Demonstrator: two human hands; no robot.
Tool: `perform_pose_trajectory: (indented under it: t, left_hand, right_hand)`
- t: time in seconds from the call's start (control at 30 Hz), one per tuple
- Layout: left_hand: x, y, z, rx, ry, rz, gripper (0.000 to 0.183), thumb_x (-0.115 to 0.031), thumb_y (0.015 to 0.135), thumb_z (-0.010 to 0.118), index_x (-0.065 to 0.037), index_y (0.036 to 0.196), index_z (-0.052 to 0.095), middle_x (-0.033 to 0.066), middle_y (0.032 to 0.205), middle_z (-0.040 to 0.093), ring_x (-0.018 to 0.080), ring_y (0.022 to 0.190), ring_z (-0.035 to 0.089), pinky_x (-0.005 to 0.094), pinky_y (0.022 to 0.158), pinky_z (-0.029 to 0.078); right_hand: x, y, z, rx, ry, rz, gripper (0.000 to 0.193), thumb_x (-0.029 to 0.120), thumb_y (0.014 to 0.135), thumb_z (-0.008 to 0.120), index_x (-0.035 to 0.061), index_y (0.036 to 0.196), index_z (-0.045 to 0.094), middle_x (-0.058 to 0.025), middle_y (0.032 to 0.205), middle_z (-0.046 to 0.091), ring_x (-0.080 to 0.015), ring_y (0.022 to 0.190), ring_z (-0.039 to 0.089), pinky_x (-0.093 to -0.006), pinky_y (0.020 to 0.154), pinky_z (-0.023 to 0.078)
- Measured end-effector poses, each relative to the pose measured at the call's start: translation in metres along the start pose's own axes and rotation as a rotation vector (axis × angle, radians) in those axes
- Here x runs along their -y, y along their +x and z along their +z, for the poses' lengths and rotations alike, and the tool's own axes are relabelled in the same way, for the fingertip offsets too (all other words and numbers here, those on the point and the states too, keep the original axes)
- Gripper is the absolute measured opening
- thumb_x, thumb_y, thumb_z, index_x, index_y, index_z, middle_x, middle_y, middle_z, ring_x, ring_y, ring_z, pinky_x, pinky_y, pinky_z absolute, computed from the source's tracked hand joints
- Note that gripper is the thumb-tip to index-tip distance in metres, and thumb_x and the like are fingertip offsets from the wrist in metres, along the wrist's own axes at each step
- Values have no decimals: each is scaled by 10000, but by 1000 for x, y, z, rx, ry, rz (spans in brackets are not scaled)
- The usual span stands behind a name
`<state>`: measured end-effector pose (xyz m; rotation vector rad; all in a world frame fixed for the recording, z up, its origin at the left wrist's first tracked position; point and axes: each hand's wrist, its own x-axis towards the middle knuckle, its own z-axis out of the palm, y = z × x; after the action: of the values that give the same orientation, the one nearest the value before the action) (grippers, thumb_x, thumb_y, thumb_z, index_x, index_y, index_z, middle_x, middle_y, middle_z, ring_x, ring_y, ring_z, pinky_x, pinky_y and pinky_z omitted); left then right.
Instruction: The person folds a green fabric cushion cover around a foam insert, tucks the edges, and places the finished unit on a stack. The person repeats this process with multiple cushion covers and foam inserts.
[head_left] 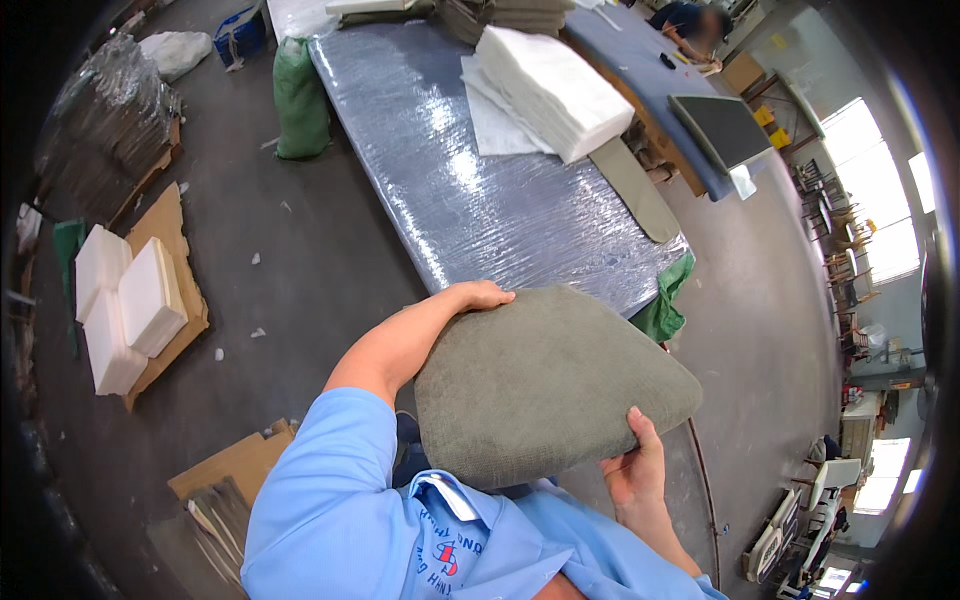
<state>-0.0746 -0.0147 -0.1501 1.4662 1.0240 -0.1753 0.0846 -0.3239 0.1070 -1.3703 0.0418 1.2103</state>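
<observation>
Head view: your left hand [485, 296] is clamped on the grey-green cushion's [550, 385] far-left edge, right hand [638, 462] on its near-right edge, thumb topside. Wrapped table [430, 170] edge beyond left fingers; floor [765, 340] spreads right of right fingers.

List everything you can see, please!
Fabric piece: one, olive, in both hands
Wrapped table: one, shiny grey, ahead
Sheet stack: one, white, on that table
Sack: one, green, left of that table
Block stacks: three, white, left floor
Wrapped pile: one, brownish, upper left
Covered table: one, blue, upper right
Co-worker: one, dark top, beside it
Furniture: several, mixed, far right
Shirt: one, light blue, worn
Left hand: one, bare, piece's far edge
Right hand: one, bare, piece's right edge
</observation>
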Motion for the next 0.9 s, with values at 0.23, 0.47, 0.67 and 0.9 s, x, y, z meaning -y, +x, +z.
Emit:
perform_pose_trajectory:
  t: [0.23, 0.47, 0.67, 0.9]
  left_hand:
    - [40, 47, 41, -325, 95, -77, 465, -462, 820, 777, -86, 1089, 723, 131, 1106, 746, 305, 1061, 693, 415, 925, 545]
    - [39, 51, 58, -300, 220, -105, 402, -352, 903, 711, -48, 1165, 682, 193, 1151, 719, 377, 1113, 672, 461, 939, 530]
    - [44, 45, 70, -508, 74, -79, 323, -283, 992, 590, -53, 1219, 592, 228, 1149, 698, 434, 1121, 646, 513, 949, 492]
    - [41, 39, 83, -546, -13, -51, 310, -339, 1011, 586, -59, 1131, 530, 210, 1033, 697, 431, 1034, 653, 508, 875, 488]
  right_hand:
    - [24, 53, -24, -14, -123, 140, 591, 266, 958, 703, 34, 1437, 445, -157, 1317, 615, -303, 1192, 648, -480, 899, 597]
    - [96, 79, -45, 285, -595, 667, 518, 298, 972, 731, 24, 1349, 506, -155, 1164, 662, -268, 926, 722, -426, 782, 621]
    - [179, 146, 46, 826, -1310, 372, 206, 229, 945, 771, 55, 1039, 715, -18, 774, 707, -99, 658, 684, -249, 576, 539]
    - [-6, 346, 106, 704, -1949, 181, 684, 214, 885, 786, 55, 1487, 504, -153, 1112, 724, -188, 737, 700, -323, 582, 536]
